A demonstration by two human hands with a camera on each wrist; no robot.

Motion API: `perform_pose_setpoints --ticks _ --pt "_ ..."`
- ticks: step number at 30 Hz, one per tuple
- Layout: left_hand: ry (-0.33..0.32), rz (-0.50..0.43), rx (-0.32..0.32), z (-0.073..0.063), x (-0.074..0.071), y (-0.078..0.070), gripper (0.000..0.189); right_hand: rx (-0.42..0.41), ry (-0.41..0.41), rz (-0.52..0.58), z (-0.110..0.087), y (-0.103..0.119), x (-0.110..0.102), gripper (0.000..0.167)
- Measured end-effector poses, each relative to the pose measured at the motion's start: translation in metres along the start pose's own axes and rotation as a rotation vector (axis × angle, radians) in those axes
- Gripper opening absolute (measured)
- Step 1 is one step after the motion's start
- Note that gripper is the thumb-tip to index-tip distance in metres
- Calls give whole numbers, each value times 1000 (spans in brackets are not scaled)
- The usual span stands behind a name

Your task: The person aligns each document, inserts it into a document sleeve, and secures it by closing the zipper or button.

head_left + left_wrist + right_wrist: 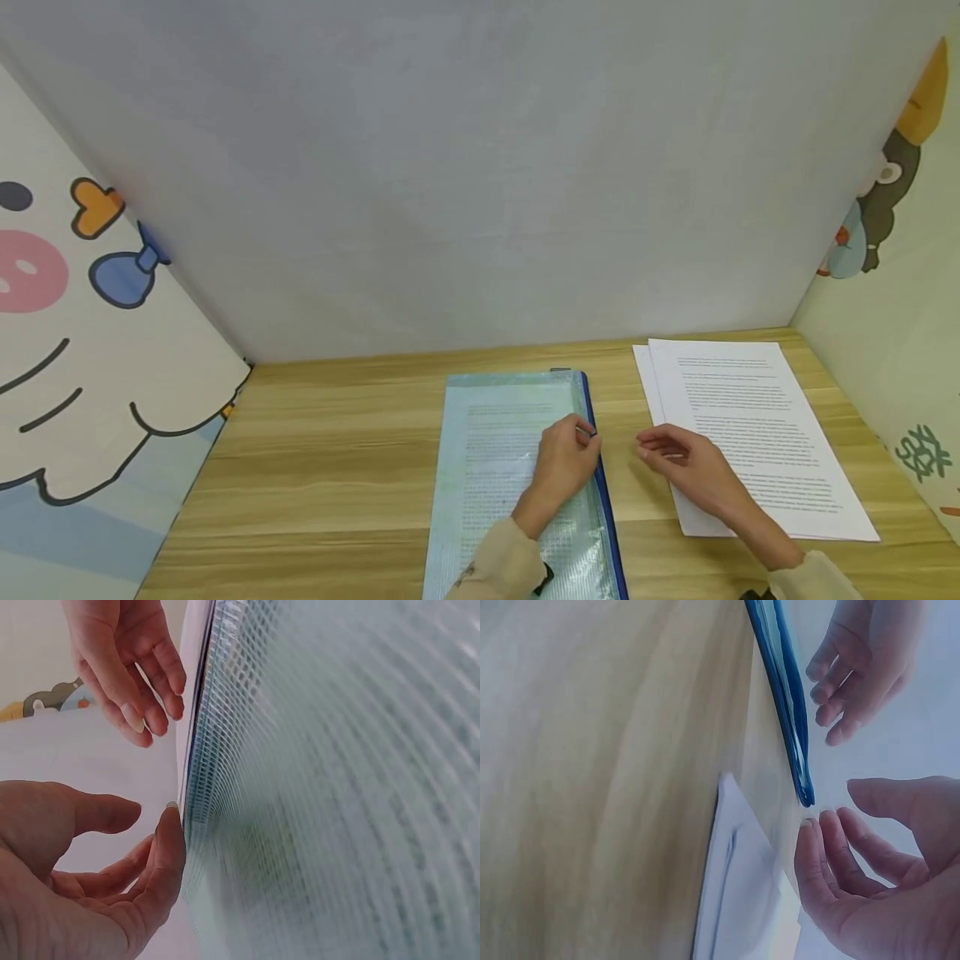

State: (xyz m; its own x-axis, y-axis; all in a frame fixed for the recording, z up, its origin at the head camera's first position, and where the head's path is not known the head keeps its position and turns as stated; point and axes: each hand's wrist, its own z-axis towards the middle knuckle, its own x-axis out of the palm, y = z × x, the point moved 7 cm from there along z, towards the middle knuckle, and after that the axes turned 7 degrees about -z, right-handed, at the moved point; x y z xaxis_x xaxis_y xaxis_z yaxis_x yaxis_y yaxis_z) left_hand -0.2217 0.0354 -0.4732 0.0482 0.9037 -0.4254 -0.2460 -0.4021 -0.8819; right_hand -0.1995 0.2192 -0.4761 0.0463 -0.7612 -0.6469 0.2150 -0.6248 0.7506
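Left hand (564, 462): poised at the right side of the mesh pouch (465, 389), fingers loosely bent, thumb parted from them, nothing gripped; whether a fingertip touches the pouch is hard to tell. A careless tug there could skew the pouch, since nothing seems to pin it down.
Right hand (693, 467): half curled, a gap between thumb and fingers, holding nothing, between the pouch and the loose sheets (757, 433). Its forearm reaches across the sheets' lower left part; a dragging wrist or sleeve (813, 579) might pull the top one askew.
Blue edge (612, 533): runs along the pouch's right side, beside the left hand. The pictures do not settle whether it is fastened; if it gapes, lifting or tilting the pouch could let paper slide out, and forcing it could catch a page corner.
Printed page (495, 467): shows through the mesh, lying flat inside; a bend in the pouch would probably crease it.
Loose sheets: right of the pouch and apart from it, their edges out of line; picked up without squaring, they would likely snag or fold.
Bench (322, 467): carries both; if its surface is slick, a light push might shift either.
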Motion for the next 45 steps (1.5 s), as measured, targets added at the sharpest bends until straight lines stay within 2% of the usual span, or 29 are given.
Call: perform_pose_setpoints --ticks 6,18,29,38,45 --pt "-21 -46 26 4 4 -11 6 -1 -39 -26 1 -3 -12 20" --pt "-41 -131 -4 10 17 -16 9 28 -122 -93 -4 -19 -41 20" --pt "3 -169 -28 15 36 -17 9 19 -191 -132 -7 -34 -65 18" --pt "4 -107 5 16 50 -27 9 49 -202 -170 -12 -46 -79 20" --pt "53 -137 -48 16 63 -28 10 62 -227 -201 -16 -59 -90 22"
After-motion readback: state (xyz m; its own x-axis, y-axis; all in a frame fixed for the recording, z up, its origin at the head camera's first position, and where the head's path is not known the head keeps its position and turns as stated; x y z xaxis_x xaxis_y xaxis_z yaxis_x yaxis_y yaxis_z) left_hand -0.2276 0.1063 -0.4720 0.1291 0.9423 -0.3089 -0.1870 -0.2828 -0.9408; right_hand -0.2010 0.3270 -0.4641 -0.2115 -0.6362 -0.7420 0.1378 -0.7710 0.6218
